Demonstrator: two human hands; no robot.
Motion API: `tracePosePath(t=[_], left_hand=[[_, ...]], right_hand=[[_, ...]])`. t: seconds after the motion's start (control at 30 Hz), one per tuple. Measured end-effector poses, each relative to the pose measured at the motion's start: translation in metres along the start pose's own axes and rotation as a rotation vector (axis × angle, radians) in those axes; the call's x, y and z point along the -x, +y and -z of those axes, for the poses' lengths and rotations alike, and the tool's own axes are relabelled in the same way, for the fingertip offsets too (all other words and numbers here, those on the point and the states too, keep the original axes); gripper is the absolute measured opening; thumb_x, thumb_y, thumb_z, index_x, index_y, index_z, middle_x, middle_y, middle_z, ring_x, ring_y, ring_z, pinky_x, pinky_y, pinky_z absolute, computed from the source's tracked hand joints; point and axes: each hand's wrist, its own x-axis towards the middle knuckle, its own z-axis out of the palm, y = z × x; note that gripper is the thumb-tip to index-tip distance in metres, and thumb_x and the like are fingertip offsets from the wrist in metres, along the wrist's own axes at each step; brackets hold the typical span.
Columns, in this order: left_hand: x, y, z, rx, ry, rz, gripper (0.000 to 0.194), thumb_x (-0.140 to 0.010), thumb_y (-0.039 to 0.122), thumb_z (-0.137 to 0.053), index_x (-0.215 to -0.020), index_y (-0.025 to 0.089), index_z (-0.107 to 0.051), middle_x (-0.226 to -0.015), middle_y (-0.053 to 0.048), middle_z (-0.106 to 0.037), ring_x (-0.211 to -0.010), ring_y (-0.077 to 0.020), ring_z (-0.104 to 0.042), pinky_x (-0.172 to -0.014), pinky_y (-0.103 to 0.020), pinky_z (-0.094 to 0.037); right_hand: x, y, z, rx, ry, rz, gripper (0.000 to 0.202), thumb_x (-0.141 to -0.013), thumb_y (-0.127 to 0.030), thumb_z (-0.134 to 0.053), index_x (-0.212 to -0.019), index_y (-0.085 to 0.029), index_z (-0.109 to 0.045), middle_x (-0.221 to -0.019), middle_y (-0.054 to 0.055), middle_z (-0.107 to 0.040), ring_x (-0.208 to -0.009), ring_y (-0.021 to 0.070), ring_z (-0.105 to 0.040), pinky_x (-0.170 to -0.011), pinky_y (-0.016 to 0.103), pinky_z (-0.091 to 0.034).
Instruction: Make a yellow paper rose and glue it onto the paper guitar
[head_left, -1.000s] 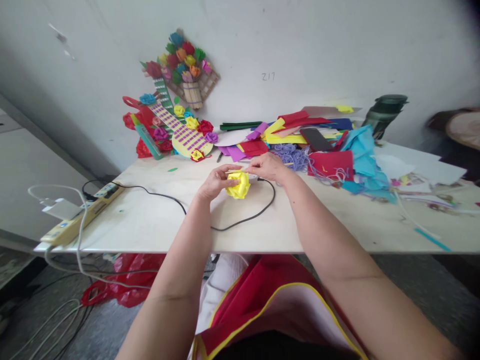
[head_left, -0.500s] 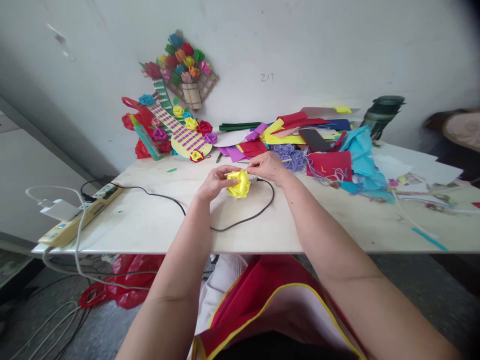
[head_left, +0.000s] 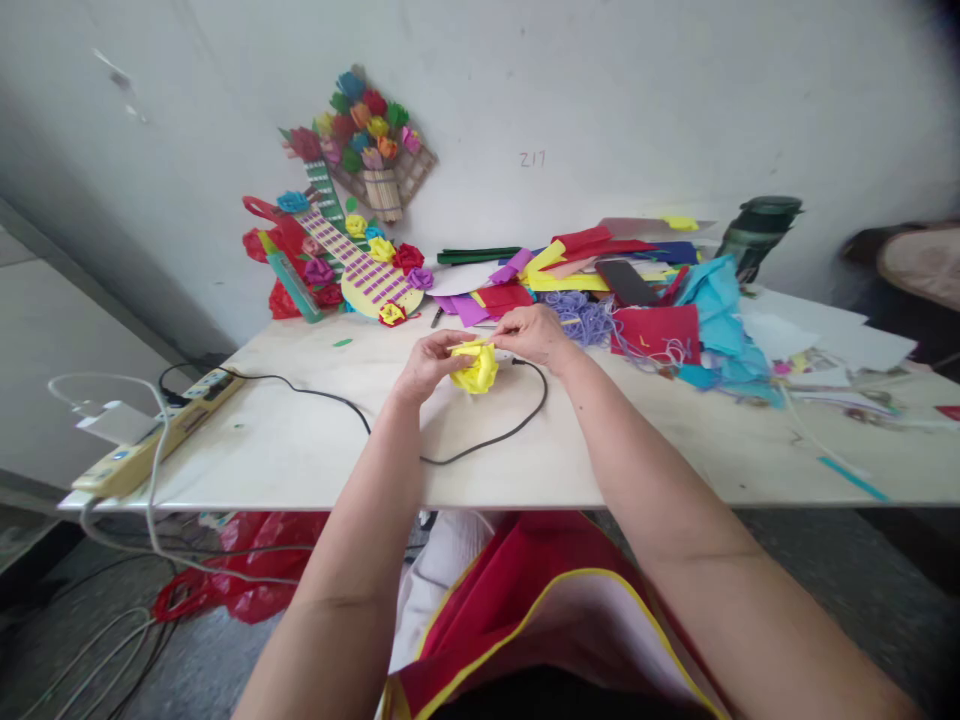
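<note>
Left hand (head_left: 426, 368): thumb and fingers closed on the left side of the yellow paper flower (head_left: 475, 374); hold appears light, the flower not visibly flattened. Right hand (head_left: 534, 334): thumb and fingertips drawn together in a pinch at the flower's far right edge, apparently gripping it; whether petal or stem lies between them is too small to tell.

The flower sits between the two hands, above the middle of the table (head_left: 517, 485), its bloom toward the near side. Contact with the tabletop cannot be determined.

Recommended handling, in this inspector's judgement: the left hand should act as a steady clamp low on the flower, clear of the outer petals; the right should work with small fingertip movements only. Thin paper would likely crease or tear under a hard pull.

A black cable (head_left: 448, 462) loops on the near side of the flower, one end just to its right; sleeves and forearms should not drag it. At the far right, purple yarn (head_left: 576, 315) lies near the right hand; loose strands could snag. At the far left, a flower-trimmed panel (head_left: 381, 283) stands well apart from the work.
</note>
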Motion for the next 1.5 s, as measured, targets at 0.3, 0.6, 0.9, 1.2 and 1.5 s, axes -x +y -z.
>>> tracePosePath(t=[0.3, 0.6, 0.9, 1.2, 1.5], left_hand=[[0.000, 0.001, -0.002, 0.027, 0.059, -0.008, 0.045, -0.047, 0.026, -0.087, -0.088, 0.014, -0.071, -0.072, -0.002, -0.071, -0.061, -0.0142, -0.065, -0.062, -0.027, -0.054], [-0.002, -0.003, 0.002, 0.024, 0.055, -0.029, 0.041, -0.050, 0.026, -0.085, -0.087, 0.014, -0.070, -0.071, -0.001, -0.070, -0.061, -0.0147, -0.065, -0.063, -0.027, -0.054], [-0.002, -0.006, 0.004, 0.052, 0.053, -0.035, 0.040, -0.050, 0.024, -0.085, -0.087, 0.015, -0.071, -0.074, -0.002, -0.071, -0.064, -0.0151, -0.067, -0.063, -0.026, -0.054], [-0.002, -0.003, 0.002, 0.095, 0.045, -0.004, 0.045, -0.047, 0.024, -0.086, -0.088, 0.016, -0.070, -0.071, -0.001, -0.070, -0.061, -0.0149, -0.066, -0.063, -0.028, -0.054], [0.000, -0.001, 0.006, 0.163, -0.020, 0.056, 0.053, -0.051, 0.030, -0.084, -0.100, 0.017, -0.069, -0.080, -0.003, -0.072, -0.068, -0.0172, -0.067, -0.065, -0.027, -0.052]], right_hand=[[0.001, 0.005, 0.001, -0.030, -0.020, 0.115, 0.016, -0.073, -0.023, -0.067, -0.082, -0.017, -0.079, -0.079, 0.004, -0.074, -0.075, 0.0163, -0.065, -0.064, 0.025, -0.042], [0.000, 0.017, -0.006, -0.211, -0.135, 0.092, 0.027, -0.080, -0.023, -0.063, -0.105, -0.022, -0.075, -0.093, 0.004, -0.076, -0.078, 0.0156, -0.067, -0.070, 0.025, -0.048], [-0.002, 0.018, -0.007, -0.390, -0.153, 0.175, 0.023, -0.078, -0.021, -0.064, -0.097, -0.023, -0.077, -0.086, 0.003, -0.076, -0.078, 0.0147, -0.067, -0.072, 0.025, -0.049], [-0.003, 0.021, -0.009, -0.355, -0.106, 0.216, 0.022, -0.078, -0.025, -0.065, -0.096, -0.024, -0.078, -0.084, 0.003, -0.074, -0.075, 0.0141, -0.064, -0.066, 0.024, -0.044], [-0.004, 0.023, -0.009, -0.354, -0.111, 0.242, 0.022, -0.081, -0.032, -0.063, -0.093, -0.022, -0.079, -0.080, 0.004, -0.073, -0.074, 0.0149, -0.064, -0.067, 0.025, -0.044]])
